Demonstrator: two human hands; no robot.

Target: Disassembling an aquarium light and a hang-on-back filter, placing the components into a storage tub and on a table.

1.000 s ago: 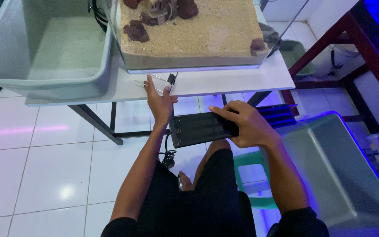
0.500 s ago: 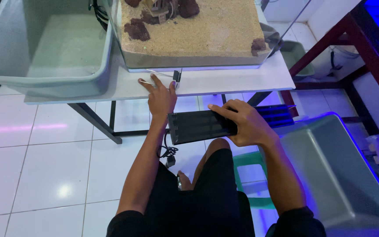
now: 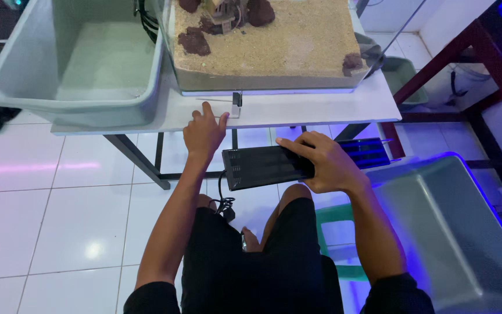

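A white surface (image 3: 297, 110) on a dark metal frame stands over white floor tiles (image 3: 47, 215). It carries a sand-bottomed glass tank (image 3: 274, 46) and, to its left, a grey tub (image 3: 76, 70). The left hand (image 3: 203, 132) rests released at the near edge. The right hand (image 3: 323, 166) grips a black flat light bar (image 3: 265, 167) below the surface's edge, above the lap. Another grey tub (image 3: 454, 232) sits near right.

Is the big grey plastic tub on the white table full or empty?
Empty: the grey plastic tub on the white table shows its bare floor, nothing inside.
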